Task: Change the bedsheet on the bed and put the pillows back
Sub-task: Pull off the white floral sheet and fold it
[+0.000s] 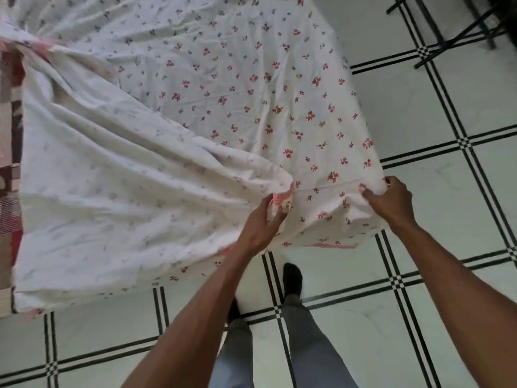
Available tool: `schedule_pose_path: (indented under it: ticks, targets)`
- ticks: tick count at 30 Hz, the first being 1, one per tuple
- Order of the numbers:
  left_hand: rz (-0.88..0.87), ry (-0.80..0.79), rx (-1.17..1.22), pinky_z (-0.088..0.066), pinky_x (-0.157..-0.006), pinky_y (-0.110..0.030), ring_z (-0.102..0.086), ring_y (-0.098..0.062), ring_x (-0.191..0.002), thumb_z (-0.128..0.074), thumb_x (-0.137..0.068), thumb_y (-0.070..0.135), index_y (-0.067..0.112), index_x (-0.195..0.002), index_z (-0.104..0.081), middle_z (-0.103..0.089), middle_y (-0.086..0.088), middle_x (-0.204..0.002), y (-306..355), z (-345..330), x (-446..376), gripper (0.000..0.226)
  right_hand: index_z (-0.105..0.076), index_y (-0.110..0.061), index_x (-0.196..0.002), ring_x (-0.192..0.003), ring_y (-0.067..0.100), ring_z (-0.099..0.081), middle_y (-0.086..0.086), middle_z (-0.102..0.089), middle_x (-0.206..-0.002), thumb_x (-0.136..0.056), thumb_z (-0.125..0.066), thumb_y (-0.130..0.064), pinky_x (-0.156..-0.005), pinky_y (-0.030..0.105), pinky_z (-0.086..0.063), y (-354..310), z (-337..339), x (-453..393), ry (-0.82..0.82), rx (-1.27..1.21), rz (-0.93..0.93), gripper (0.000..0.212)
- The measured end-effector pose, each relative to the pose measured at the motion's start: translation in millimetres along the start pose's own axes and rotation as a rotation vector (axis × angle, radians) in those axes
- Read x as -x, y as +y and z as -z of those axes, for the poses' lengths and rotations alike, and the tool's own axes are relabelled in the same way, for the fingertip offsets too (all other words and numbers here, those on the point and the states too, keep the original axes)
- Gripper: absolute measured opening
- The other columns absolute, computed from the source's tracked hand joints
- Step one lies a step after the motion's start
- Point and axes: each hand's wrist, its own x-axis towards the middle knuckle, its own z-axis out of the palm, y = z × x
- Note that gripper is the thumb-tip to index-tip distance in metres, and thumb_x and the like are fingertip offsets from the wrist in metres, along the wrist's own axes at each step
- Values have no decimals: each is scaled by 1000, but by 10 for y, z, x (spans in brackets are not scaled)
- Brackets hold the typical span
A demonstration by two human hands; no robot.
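Two hands work the near end of the bed. My left hand (264,219) grips a bunched fold of the sheet (223,79), fingers curled round a pink-edged hem where the cloth is turned back on itself. My right hand (390,201) pinches the same sheet at the near right corner of the bed, thumb on top, fingers tucked under the edge.

The sheet, white with small red flowers, lies printed side up across the right and far part of the bed. On the left a large flap is folded over and shows its paler underside; this flap runs diagonally from the far left down to my left hand. Beyond it, at the left margin, a strip of checked red and brown mattress (11,152) is uncovered. No pillows are in view.

The deciding relation is the direction of the bare strip from my grip: it lies to the left of and beyond my left hand, while the right corner is already covered. The bed's long axis runs away from me, so the fold must travel leftward across it, not along it. My left hand is the nearer one and holds the hem that needs carrying over; my right hand serves as the anchor, in my judgement.

My feet (292,278) stand on the tiled floor (419,275), just short of the bed's edge.
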Motion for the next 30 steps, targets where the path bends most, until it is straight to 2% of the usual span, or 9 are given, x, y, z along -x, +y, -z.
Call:
schedule_pose_path:
  ticks: [3,5,10,13,16,19,22,26,30]
  targets:
    - [26,-79,-119,-53,-77,-30,-64,-19,-110,-59,-99,52,24,-152,-43,-64,-1,-134,-353,243,95,62,-62,-7,-132,-102,30,-67,14,-69,-124,-82,-85,-29,-84,41,-57,-107,196,40,-27,-180,-80,60]
    - [68,-87,-189,-57,-79,-35,-64,-19,-108,-66,-96,46,25,-151,-44,-63,1,-130,-637,385,173,62,-63,-12,-133,-101,27,-70,9,-71,-124,-78,-87,-36,-83,43,-59,-246,296,114,-184,-368,-133,65]
    - [86,37,-76,-47,-65,-16,-65,-8,-95,-62,-99,44,21,-140,-57,-68,-2,-122,-929,543,297,47,-51,-31,-141,-100,21,-72,-2,-68,-119,-85,-82,-32,-79,42,-59,-770,308,472,-434,-364,43,65]
    - [99,94,93,-54,-71,-22,-66,-13,-104,-62,-99,46,21,-136,-59,-68,-1,-120,-920,603,321,45,-50,-27,-145,-107,27,-72,8,-64,-132,-81,-83,-25,-76,43,-62,-1033,50,690,-457,-562,33,72]
    - [55,153,258,-58,-90,-35,-67,-15,-111,-65,-96,51,24,-131,-62,-69,2,-121,-778,688,364,44,-42,-28,-151,-113,24,-66,12,-54,-145,-89,-76,-9,-74,37,-64,-1260,-346,1034,-461,-421,177,74]
    - [-52,-15,485,-58,-95,-33,-68,-12,-113,-73,-91,45,24,-134,-59,-70,1,-126,-524,764,424,49,-35,-37,-155,-126,19,-56,4,-51,-147,-97,-67,-10,-84,31,-60,-1515,-740,1374,-561,-445,254,72]
    - [-37,-201,685,-57,-98,-34,-68,-19,-116,-78,-89,32,19,-140,-52,-70,-3,-127,-409,716,427,58,-37,-35,-154,-126,21,-61,7,-52,-148,-106,-53,-14,-96,40,-56,-1571,-1048,1569,-661,-601,122,55]
    - [-5,-122,656,-60,-93,-44,-72,-30,-105,-76,-91,16,8,-126,-64,-74,-13,-112,-448,619,333,37,-42,-21,-142,-99,23,-76,14,-67,-124,-108,-47,-12,-79,38,-62,-1419,-1123,1593,-470,-750,-53,35]
    - [39,-104,657,-61,-84,-44,-74,-32,-95,-50,-102,7,2,-115,-69,-76,-13,-98,-522,687,377,23,-55,-14,-131,-98,19,-71,0,-69,-109,-99,-66,-28,-78,36,-60,-1075,-1081,1410,-69,-452,-115,37]
